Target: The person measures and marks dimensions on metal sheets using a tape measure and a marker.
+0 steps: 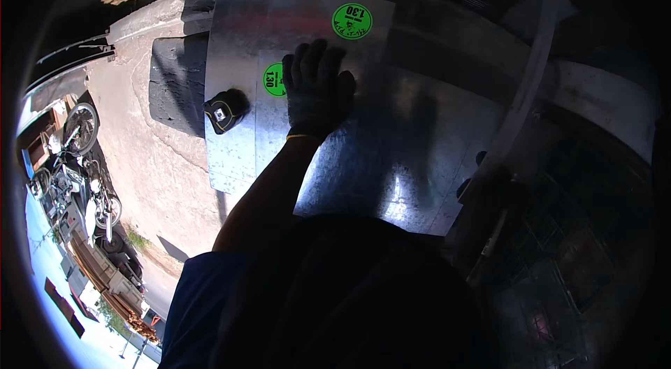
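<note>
My left hand (318,93), in a dark glove with a yellow cuff edge, lies spread on shiny metal sheets. One sheet (237,26) reaches farther back, and another sheet (419,114) overlaps it. Each carries a round green sticker; my left fingers partly cover the nearer sticker (274,80). Left of that hand, a black tape measure (224,112) rests at the sheets' left edge. Deep shadow surrounds my right hand (479,177) by the right edge of the sheets. Dark fingertip-like shapes show there, but its grip is hidden.
Dark grey blocks (178,86) stick out from under the sheets on the left. A long pale strip (538,68) curves along the right. Sunlit concrete ground (147,145) spreads left, with motorcycles (87,184) and stacked boards (105,278) beyond. The right side is mostly dark.
</note>
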A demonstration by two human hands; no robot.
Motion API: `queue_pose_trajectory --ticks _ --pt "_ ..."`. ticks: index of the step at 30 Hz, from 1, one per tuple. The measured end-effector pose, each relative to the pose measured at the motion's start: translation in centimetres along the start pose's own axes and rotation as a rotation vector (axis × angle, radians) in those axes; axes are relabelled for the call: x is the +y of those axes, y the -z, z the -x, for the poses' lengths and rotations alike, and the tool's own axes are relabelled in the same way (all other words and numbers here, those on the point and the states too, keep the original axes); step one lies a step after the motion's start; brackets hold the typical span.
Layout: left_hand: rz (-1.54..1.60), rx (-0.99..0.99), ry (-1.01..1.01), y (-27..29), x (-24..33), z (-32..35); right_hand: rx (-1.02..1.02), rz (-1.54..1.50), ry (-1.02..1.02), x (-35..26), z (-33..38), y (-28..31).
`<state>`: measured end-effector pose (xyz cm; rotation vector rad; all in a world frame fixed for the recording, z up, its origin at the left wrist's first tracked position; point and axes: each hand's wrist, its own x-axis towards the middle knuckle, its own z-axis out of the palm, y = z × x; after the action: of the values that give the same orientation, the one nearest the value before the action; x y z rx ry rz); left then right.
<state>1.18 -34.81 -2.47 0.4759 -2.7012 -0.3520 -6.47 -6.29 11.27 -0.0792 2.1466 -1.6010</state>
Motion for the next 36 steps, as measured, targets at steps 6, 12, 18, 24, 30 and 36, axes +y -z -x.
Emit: queue_pose_trajectory --ticks 6,12,18,24,30,36 --pt "-0.062 0.087 -0.106 -1.2 -0.7 1.4 -0.011 0.091 0.147 7.6 5.8 -0.9" --pt "-0.022 0.145 -0.203 -2.3 -2.1 2.6 0.021 0.175 0.293 12.4 11.4 -2.3" --pt "-0.071 0.046 -0.501 -0.6 -0.6 5.1 0.065 0.284 0.396 14.2 17.6 -4.6" --pt "-0.029 -0.138 -0.603 1.4 1.7 9.5 0.105 0.368 0.452 16.5 23.8 -7.4" --pt "0.015 -0.274 -0.468 2.4 2.2 9.9 0.118 0.318 0.443 17.5 26.6 -10.3" --pt "-0.014 -0.163 -0.534 2.9 1.8 11.7 0.135 0.522 0.669 18.7 26.4 -12.5"
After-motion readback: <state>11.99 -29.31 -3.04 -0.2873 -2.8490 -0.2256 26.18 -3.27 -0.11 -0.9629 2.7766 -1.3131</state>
